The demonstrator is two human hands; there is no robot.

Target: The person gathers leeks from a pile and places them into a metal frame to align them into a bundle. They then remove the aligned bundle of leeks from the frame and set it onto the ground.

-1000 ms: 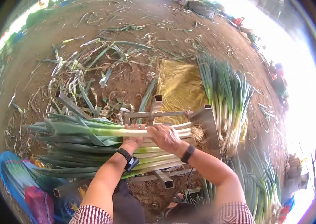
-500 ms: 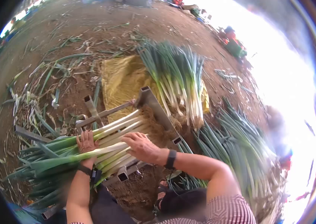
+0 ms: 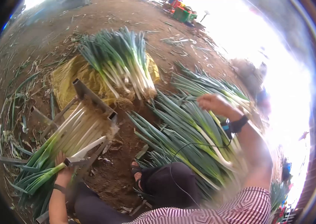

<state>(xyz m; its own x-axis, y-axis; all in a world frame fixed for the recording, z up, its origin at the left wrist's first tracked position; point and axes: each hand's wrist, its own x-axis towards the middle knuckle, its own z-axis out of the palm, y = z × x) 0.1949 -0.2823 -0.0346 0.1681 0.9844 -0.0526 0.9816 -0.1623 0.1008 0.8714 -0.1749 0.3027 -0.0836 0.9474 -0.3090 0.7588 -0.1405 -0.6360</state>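
Observation:
My left hand point(image 3: 61, 163) rests low on a bundle of long green onions point(image 3: 72, 128) lying in a metal cradle point(image 3: 92, 98). Its fingers lie out along the stalks, partly hidden by a square tube end. One green onion point(image 3: 49, 172) crosses over that hand's wrist. Out to the right, my right hand point(image 3: 216, 104) is above a large pile of green onions point(image 3: 188, 130), its fingers curled in. Leaves and pale stalks lie just under it; whether it grips one is hidden.
Another bunch of green onions point(image 3: 122, 61) lies on a yellow sack point(image 3: 66, 78) beyond the cradle. Loose leaf scraps point(image 3: 19, 108) litter the dirt floor at left. A cable point(image 3: 174, 156) hangs past my knee point(image 3: 173, 183). A green crate point(image 3: 184, 15) stands far back.
My right hand has left the bundle in the cradle and swung right over the pile. My left hand stays on the bundle. The view has turned to the right.

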